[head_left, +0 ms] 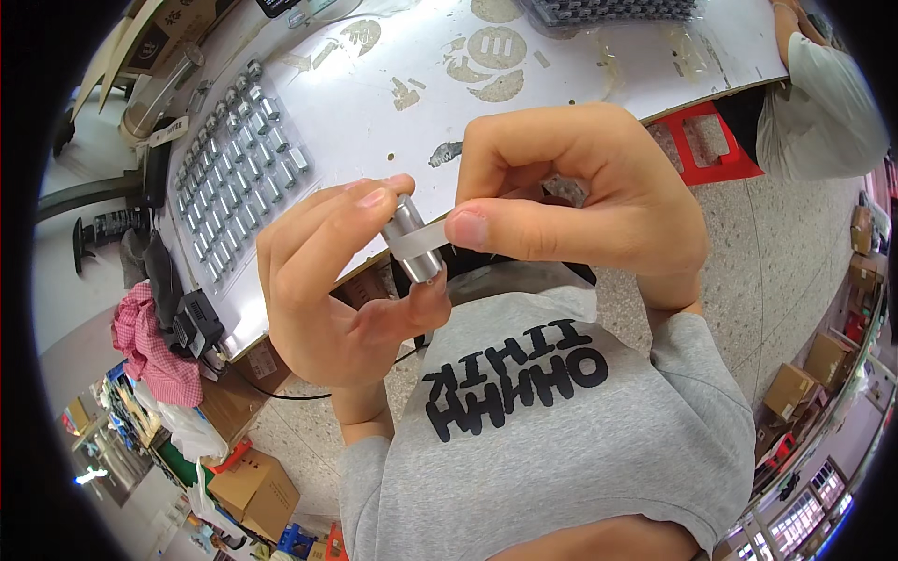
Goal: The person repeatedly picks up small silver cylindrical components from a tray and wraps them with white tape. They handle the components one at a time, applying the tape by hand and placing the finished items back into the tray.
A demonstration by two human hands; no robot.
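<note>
A small shiny silver metal cylinder (405,217) is held at a tilt over the table's near edge. My left hand (323,271) grips it by its two ends, with the fingertips at the upper end and the thumb at the lower one. A pale translucent strip (418,241), which looks like tape or film, lies across the cylinder's middle. Its free end runs to the right, pinched between thumb and forefinger of my right hand (589,201). The other fingers of the right hand are curled. Whether the strip goes fully round the cylinder is hidden.
On the white table (374,122), a clear tray (238,178) carries rows of similar metal pieces at the left. Another filled tray (613,9) sits at the far edge. A black device (198,323) stands near the left corner. A co-worker's sleeve (832,103) shows far right.
</note>
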